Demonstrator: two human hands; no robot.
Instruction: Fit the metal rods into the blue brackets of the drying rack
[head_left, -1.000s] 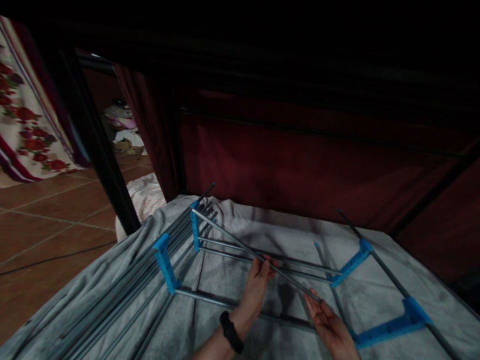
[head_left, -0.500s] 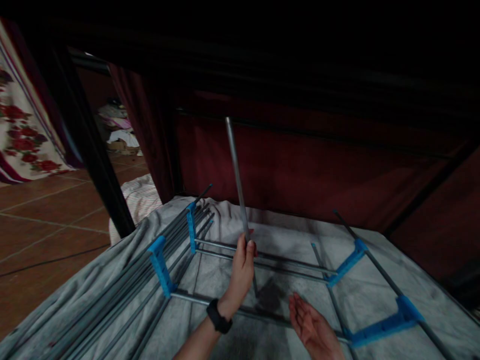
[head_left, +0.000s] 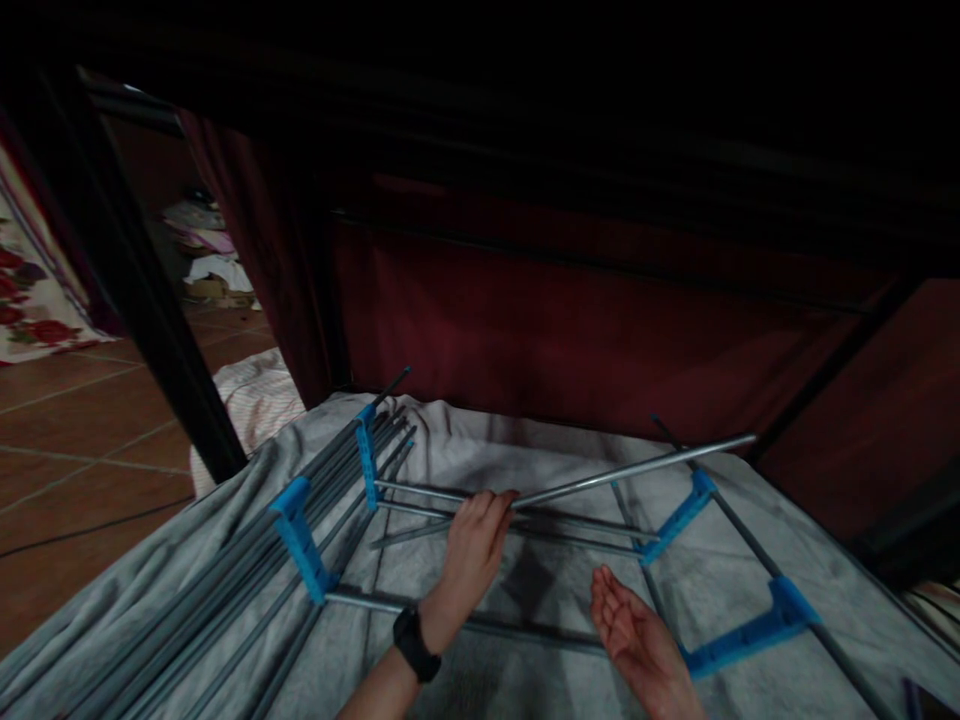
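Note:
My left hand point(head_left: 480, 540), with a black watch point(head_left: 416, 645) on its wrist, grips a grey metal tube point(head_left: 637, 467) near its middle. The tube slants across, its right end raised over the far right blue bracket point(head_left: 679, 515). Palm up, my right hand point(head_left: 634, 625) is empty, fingers extended, beside the near right blue bracket point(head_left: 757, 635). Below both hands lies a frame of metal rods joined by blue plastic brackets. On its left side are the near left bracket point(head_left: 301, 540) and the far left bracket point(head_left: 367, 455).
Several loose grey tubes point(head_left: 187, 590) lie along the left of a grey blanket point(head_left: 540, 690). A dark post point(head_left: 157, 290) rises at the left. A maroon curtain point(head_left: 570, 330) hangs behind. A tiled floor point(head_left: 82, 430) with a cable shows at left.
My left hand has turned the tube from nearly upright to a low slant pointing right. My right hand stays open and has shifted little. The view has shifted slightly to the right.

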